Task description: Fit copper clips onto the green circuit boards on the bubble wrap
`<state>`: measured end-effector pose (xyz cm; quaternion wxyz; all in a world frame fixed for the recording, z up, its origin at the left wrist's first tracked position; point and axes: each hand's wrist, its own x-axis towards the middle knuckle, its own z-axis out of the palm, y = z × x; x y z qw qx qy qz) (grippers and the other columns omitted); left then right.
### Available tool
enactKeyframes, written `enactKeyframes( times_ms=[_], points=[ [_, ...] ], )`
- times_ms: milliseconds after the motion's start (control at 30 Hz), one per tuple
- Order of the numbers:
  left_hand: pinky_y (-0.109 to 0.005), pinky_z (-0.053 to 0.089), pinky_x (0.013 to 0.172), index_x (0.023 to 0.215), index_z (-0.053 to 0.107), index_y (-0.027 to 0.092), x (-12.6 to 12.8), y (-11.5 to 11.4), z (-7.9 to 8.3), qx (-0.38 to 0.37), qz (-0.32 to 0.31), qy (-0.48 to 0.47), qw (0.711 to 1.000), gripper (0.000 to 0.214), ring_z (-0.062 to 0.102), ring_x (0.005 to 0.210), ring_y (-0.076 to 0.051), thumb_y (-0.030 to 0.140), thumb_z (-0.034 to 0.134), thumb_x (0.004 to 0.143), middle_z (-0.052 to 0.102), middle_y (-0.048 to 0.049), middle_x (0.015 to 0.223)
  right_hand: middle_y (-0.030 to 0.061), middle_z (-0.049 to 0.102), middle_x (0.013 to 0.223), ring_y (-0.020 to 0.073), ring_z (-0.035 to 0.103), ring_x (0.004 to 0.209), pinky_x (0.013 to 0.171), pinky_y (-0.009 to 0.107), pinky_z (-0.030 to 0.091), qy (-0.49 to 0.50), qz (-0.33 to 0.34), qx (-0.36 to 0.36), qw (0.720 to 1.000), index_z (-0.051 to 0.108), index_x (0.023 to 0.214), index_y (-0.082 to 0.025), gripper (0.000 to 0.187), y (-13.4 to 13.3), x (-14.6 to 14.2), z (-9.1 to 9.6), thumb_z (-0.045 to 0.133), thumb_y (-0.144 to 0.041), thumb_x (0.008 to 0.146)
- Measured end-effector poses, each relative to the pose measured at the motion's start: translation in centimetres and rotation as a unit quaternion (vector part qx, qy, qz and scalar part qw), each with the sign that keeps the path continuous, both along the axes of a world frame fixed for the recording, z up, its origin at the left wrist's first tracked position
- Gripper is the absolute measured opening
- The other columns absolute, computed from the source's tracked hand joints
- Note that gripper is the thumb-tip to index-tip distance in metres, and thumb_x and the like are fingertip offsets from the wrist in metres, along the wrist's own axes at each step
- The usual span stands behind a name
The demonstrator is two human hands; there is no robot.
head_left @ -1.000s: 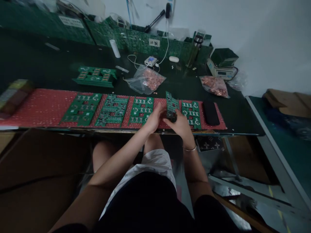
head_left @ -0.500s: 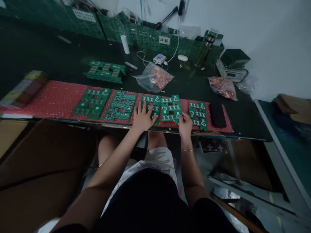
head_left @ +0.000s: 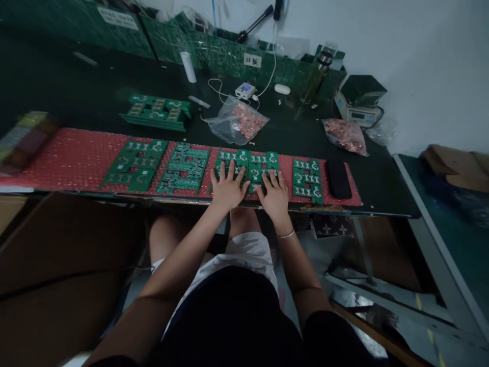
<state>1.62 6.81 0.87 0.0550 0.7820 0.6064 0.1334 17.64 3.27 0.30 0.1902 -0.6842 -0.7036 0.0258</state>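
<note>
Several green circuit boards lie in a row on a red bubble-wrap sheet [head_left: 82, 153]. My left hand [head_left: 228, 191] rests with spread fingers on one circuit board [head_left: 233, 156] near the middle. On the circuit board just to its right [head_left: 263, 159], my right hand [head_left: 275, 196] lies flat, fingers apart. Both hands cover the lower parts of those boards. Further right is another circuit board [head_left: 307, 178], apart from my hands. To the left are a board crowded with small parts [head_left: 184, 168] and a further green board [head_left: 135, 165].
Behind the row stand a stack of circuit boards [head_left: 158, 112] and a clear bag of copper-coloured pieces [head_left: 244, 120]. A second such bag [head_left: 346, 135] lies near a small scale [head_left: 359, 114]. A black phone-like object [head_left: 338, 179] sits at the sheet's right end. The table edge runs just before my hands.
My right hand has opened from a pinch at the board's right edge and moved left to lie flat on that board. My left hand stays on its board. The view has shifted slightly.
</note>
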Motion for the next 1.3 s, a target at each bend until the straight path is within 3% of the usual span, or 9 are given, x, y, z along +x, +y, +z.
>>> enactKeyframes(
  times_ms=[300, 433, 533, 667, 967, 1033, 1100, 1200, 1300],
  points=[
    [-0.067, 0.008, 0.115, 0.15, 0.047, 0.023, 0.6, 0.1, -0.3, 0.001, 0.012, 0.003, 1.0, 0.06, 0.015, 0.15, -0.043, 0.051, 0.032, 0.098, 0.028, -0.0133, 0.163, 0.0101, 0.049, 0.15, 0.0308, 0.034, 0.145, 0.113, 0.049, 0.036, 0.004, -0.015, 0.017, 1.0, 0.059, 0.136, -0.02, 0.049, 0.1, 0.5, 0.2, 0.04, -0.048, 0.101],
    [-0.066, 0.008, 0.116, 0.149, 0.048, 0.024, 0.7, -0.1, -0.1, 0.02, -0.003, -0.001, 1.0, 0.059, 0.014, 0.151, -0.04, 0.05, 0.03, 0.099, 0.029, -0.0119, 0.163, 0.0149, 0.048, 0.15, 0.0394, 0.034, 0.142, 0.109, 0.065, 0.031, -0.017, -0.187, 0.069, 0.98, 0.063, 0.132, -0.023, 0.051, 0.6, 5.1, 0.0, 0.045, -0.054, 0.096],
    [-0.061, 0.007, 0.119, 0.147, 0.049, 0.024, 0.9, -0.2, 0.1, 0.032, -0.068, -0.008, 0.997, 0.056, 0.016, 0.152, -0.033, 0.047, 0.028, 0.101, 0.032, -0.0089, 0.162, 0.0213, 0.045, 0.149, 0.0461, 0.038, 0.136, 0.102, 0.073, 0.031, -0.014, -0.27, 0.055, 0.961, 0.062, 0.133, -0.02, 0.06, 0.9, 8.5, -0.4, 0.06, -0.058, 0.086],
    [-0.058, 0.007, 0.121, 0.147, 0.049, 0.026, 1.4, -0.2, 0.0, 0.018, -0.134, -0.018, 0.991, 0.053, 0.024, 0.151, -0.029, 0.043, 0.031, 0.101, 0.037, -0.0063, 0.159, 0.0196, 0.047, 0.147, 0.0433, 0.044, 0.128, 0.098, 0.067, 0.038, 0.008, -0.256, 0.041, 0.966, 0.066, 0.128, -0.023, 0.057, 1.2, 9.7, -0.8, 0.066, -0.054, 0.081],
    [-0.057, 0.008, 0.121, 0.147, 0.05, 0.027, 0.9, -0.2, 0.3, 0.01, -0.156, -0.02, 0.988, 0.052, 0.026, 0.15, -0.028, 0.044, 0.031, 0.101, 0.038, -0.0055, 0.159, 0.017, 0.053, 0.143, 0.0365, 0.042, 0.132, 0.105, 0.059, 0.035, 0.039, -0.182, 0.041, 0.982, 0.07, 0.121, -0.021, 0.046, 2.2, 7.2, -0.8, 0.055, -0.051, 0.089],
    [-0.055, 0.014, 0.121, 0.148, 0.048, 0.026, -1.1, 0.2, 0.9, 0.015, -0.106, -0.027, 0.994, 0.054, 0.026, 0.15, -0.028, 0.046, 0.03, 0.101, 0.037, -0.0068, 0.16, 0.0168, 0.057, 0.138, 0.0358, 0.046, 0.129, 0.104, 0.058, 0.036, 0.049, -0.189, 0.044, 0.98, 0.07, 0.119, -0.02, 0.047, 2.0, 7.8, -0.6, 0.054, -0.052, 0.089],
    [-0.055, 0.023, 0.117, 0.15, 0.045, 0.018, -4.2, 0.8, 1.5, 0.026, 0.033, -0.031, 0.999, 0.061, 0.028, 0.148, -0.033, 0.05, 0.032, 0.099, 0.036, -0.0153, 0.159, 0.0177, 0.061, 0.133, 0.0353, 0.049, 0.125, 0.104, 0.056, 0.037, 0.057, -0.22, 0.06, 0.972, 0.07, 0.118, -0.017, 0.049, 1.7, 8.8, -0.4, 0.053, -0.052, 0.089],
    [-0.063, 0.033, 0.107, 0.15, 0.037, 0.001, -8.9, 1.4, 2.0, -0.001, 0.232, -0.007, 0.973, 0.088, 0.038, 0.138, -0.048, 0.062, 0.049, 0.089, 0.04, -0.0335, 0.15, 0.0187, 0.062, 0.131, 0.0371, 0.05, 0.124, 0.102, 0.057, 0.037, 0.049, -0.262, 0.082, 0.96, 0.07, 0.117, -0.015, 0.051, 1.4, 10.0, -0.4, 0.052, -0.052, 0.088],
    [-0.065, 0.038, 0.1, 0.149, 0.034, -0.004, -11.4, 1.6, 2.6, -0.029, 0.265, 0.028, 0.963, 0.111, 0.045, 0.128, -0.053, 0.07, 0.066, 0.072, 0.047, -0.0387, 0.139, 0.0188, 0.063, 0.13, 0.0385, 0.05, 0.123, 0.102, 0.058, 0.037, 0.038, -0.276, 0.081, 0.957, 0.07, 0.118, -0.015, 0.051, 1.2, 10.3, -0.9, 0.053, -0.052, 0.087]
  ],
)
